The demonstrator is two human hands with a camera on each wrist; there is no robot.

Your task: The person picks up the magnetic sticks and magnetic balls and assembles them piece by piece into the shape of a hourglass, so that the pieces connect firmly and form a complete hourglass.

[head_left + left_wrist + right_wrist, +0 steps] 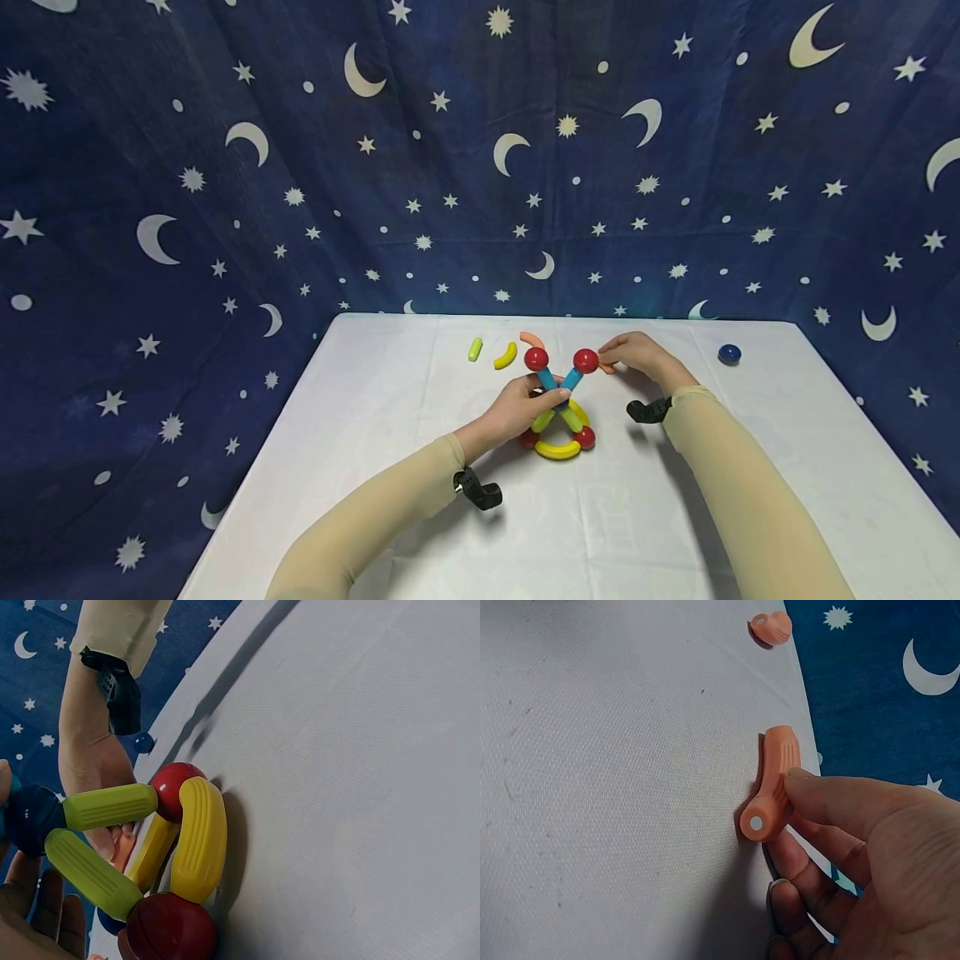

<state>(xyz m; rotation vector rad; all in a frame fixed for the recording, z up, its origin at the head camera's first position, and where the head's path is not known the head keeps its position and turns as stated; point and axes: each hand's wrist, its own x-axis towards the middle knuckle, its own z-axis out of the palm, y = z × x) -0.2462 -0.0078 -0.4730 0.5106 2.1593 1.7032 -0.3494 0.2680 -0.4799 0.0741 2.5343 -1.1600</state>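
My left hand [517, 408] holds a magnetic ball-and-stick structure at its middle, around a dark blue ball [34, 819]. Two light-blue sticks [572, 379] rise from there to red balls [586, 361]. Below, lime-green sticks [112, 806] run down to more red balls [174, 778], which curved yellow sticks [199, 840] join. To the right of the structure, my right hand [641, 354] pinches a curved orange stick [780, 765] between thumb and fingers, close to the tabletop. The left fingertips are partly hidden in the head view.
Behind the structure lies another curved orange stick [531, 339]. A curved yellow stick [506, 356] and a short lime-green stick [476, 349] lie to its left. Far right on the white table [360, 467] sits a loose dark blue ball [729, 355]. A star-patterned cloth [450, 167] hangs behind.
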